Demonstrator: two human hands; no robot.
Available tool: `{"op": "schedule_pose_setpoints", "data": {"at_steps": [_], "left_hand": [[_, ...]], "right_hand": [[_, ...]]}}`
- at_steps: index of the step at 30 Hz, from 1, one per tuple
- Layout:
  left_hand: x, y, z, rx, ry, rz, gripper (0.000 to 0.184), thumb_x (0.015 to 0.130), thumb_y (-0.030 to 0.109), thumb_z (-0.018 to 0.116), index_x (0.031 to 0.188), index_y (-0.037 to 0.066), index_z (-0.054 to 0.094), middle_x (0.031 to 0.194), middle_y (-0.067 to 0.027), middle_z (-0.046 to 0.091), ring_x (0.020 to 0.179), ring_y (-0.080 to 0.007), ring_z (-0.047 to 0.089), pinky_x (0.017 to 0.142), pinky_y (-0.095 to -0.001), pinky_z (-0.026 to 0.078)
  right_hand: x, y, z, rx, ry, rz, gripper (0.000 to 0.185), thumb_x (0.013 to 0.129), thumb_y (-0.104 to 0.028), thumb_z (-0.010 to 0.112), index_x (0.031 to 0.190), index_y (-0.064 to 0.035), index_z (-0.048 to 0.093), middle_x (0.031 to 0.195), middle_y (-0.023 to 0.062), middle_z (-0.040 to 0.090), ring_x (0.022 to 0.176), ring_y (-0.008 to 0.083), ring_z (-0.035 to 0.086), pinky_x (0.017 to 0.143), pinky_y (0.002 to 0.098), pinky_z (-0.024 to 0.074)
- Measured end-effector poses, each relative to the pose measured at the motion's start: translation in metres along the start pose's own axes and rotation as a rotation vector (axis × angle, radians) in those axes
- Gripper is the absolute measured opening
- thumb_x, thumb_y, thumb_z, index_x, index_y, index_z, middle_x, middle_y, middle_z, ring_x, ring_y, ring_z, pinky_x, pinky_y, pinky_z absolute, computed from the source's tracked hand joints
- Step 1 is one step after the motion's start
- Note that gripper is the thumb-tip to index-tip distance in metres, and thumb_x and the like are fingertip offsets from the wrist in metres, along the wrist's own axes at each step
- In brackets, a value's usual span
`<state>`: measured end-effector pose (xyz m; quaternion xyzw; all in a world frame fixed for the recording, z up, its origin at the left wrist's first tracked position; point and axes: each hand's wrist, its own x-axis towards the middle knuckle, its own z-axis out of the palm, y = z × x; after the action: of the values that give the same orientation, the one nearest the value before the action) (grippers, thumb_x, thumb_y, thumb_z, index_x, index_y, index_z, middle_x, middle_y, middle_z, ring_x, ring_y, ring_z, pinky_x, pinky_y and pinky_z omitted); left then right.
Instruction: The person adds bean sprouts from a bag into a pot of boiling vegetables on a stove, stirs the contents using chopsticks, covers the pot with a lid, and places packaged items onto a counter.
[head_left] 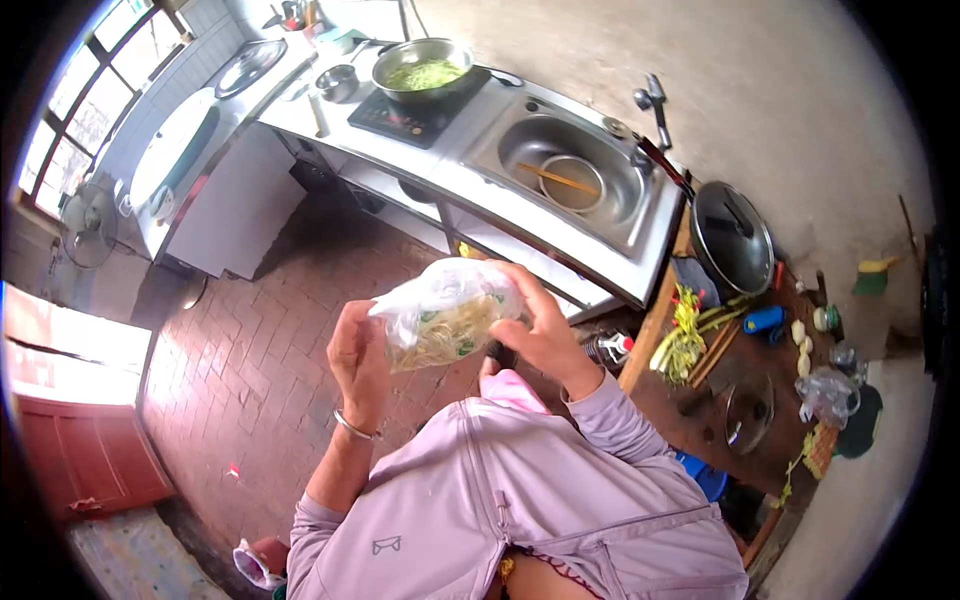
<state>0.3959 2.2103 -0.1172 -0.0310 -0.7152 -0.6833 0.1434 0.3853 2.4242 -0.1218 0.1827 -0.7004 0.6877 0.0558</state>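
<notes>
A clear plastic bag (pixel 450 315) is held up in front of my chest, above the tiled floor. Pale yellowish strands with some green bits show through it; I cannot tell exactly what they are. My left hand (pixel 360 360), with a bangle on the wrist, has its fingers closed on the bag's left edge. On the other side, my right hand (pixel 545 335) grips the bag's right end, thumb in front. The upper part of the bag is crumpled and whitish.
A pan (pixel 424 72) with shredded pale-green food sits on the induction cooker (pixel 405 120). Right of it, the sink (pixel 625 195) holds a bowl and chopsticks. A lidded wok (pixel 733 238), green vegetables (pixel 680 345) and a glass lid (pixel 748 415) are on the wooden table at right.
</notes>
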Motion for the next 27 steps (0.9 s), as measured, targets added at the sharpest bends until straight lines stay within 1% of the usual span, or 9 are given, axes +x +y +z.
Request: {"op": "schedule_pose_setpoints", "data": {"at_steps": [2,3,6,8,14,16,19,23,27], "left_hand": [[0.022,-0.01,-0.006,0.254,-0.023,0.305,0.01,0.078,-0.004,0.048,0.086,0.001,0.052,0.08,-0.0055,0.053,0.072,-0.0128,0.049,0.063,-0.0217,0.039],[0.035,-0.015,-0.009,0.289,-0.035,0.373,0.011,0.076,-0.005,0.048,0.085,0.0,0.052,0.082,-0.0094,0.053,0.073,-0.0182,0.051,0.065,-0.0236,0.04],[0.08,-0.028,-0.016,0.389,-0.024,0.362,0.012,0.076,-0.006,0.047,0.085,0.0,0.052,0.083,-0.0096,0.054,0.074,-0.0188,0.052,0.065,-0.0239,0.041],[0.111,-0.05,-0.021,0.325,0.024,0.29,0.005,0.081,0.002,0.05,0.084,0.001,0.054,0.084,-0.005,0.055,0.077,-0.0119,0.05,0.067,-0.0223,0.04],[0.203,-0.109,-0.001,0.202,-0.082,0.146,0.01,0.079,-0.005,0.047,0.086,0.001,0.052,0.08,-0.0047,0.053,0.074,-0.0125,0.05,0.066,-0.0224,0.04],[0.23,-0.121,0.013,-0.104,-0.068,-0.165,0.013,0.079,-0.006,0.045,0.089,0.0,0.051,0.081,-0.0014,0.052,0.076,-0.0085,0.048,0.068,-0.0201,0.04],[0.269,-0.143,0.036,-0.189,-0.151,-0.248,0.013,0.081,-0.004,0.043,0.091,-0.001,0.051,0.083,-0.0001,0.052,0.077,-0.0059,0.047,0.068,-0.0177,0.039],[0.317,-0.165,0.068,-0.178,-0.29,-0.293,0.011,0.083,0.0,0.045,0.091,-0.001,0.052,0.081,0.0001,0.053,0.076,-0.0055,0.048,0.067,-0.0178,0.04],[0.357,-0.212,0.105,-0.095,-0.416,-0.266,0.012,0.081,0.0,0.046,0.09,-0.002,0.053,0.077,-0.0021,0.054,0.075,-0.0073,0.048,0.066,-0.0205,0.041]], "right_hand": [[0.039,0.003,0.014,-0.582,-0.07,-0.148,0.049,0.074,-0.031,0.062,0.107,0.0017,0.046,0.099,0.0138,0.053,0.095,0.0266,0.05,0.082,0.0331,0.0369],[0.062,0.005,0.018,-0.648,-0.09,-0.18,0.038,0.072,-0.029,0.065,0.091,-0.0003,0.05,0.083,0.014,0.054,0.082,0.0307,0.052,0.073,0.0362,0.0389],[0.121,0.04,0.018,-0.489,0.013,-0.122,0.028,0.072,-0.024,0.065,0.082,-0.0016,0.051,0.071,0.0118,0.054,0.069,0.0257,0.053,0.066,0.0343,0.0409],[0.157,0.069,0.013,-0.105,0.111,-0.058,0.015,0.078,-0.01,0.062,0.081,-0.0036,0.048,0.071,-0.0008,0.049,0.067,0.0061,0.046,0.06,0.021,0.039],[0.24,0.12,0.001,0.267,0.224,0.091,0.006,0.078,-0.001,0.048,0.082,-0.0036,0.045,0.077,-0.0002,0.047,0.071,0.0064,0.044,0.067,0.0217,0.0388],[0.257,0.118,-0.013,-0.075,-0.001,0.062,0.02,0.069,-0.004,0.055,0.087,-0.0028,0.046,0.08,0.0061,0.051,0.075,0.015,0.049,0.069,0.0271,0.0401],[0.284,0.127,-0.035,-0.51,-0.131,0.02,0.024,0.064,-0.01,0.06,0.084,-0.0045,0.049,0.077,0.0103,0.053,0.073,0.0254,0.051,0.068,0.0312,0.0413],[0.306,0.16,-0.081,-0.2,0.172,0.179,0.015,0.07,-0.004,0.06,0.074,-0.0057,0.046,0.069,-0.0026,0.044,0.067,0.0046,0.04,0.06,0.021,0.0359],[0.307,0.167,-0.103,0.483,0.463,0.339,0.01,0.077,-0.002,0.056,0.08,-0.0075,0.048,0.081,-0.0021,0.05,0.075,0.0043,0.045,0.072,0.019,0.037]]}}
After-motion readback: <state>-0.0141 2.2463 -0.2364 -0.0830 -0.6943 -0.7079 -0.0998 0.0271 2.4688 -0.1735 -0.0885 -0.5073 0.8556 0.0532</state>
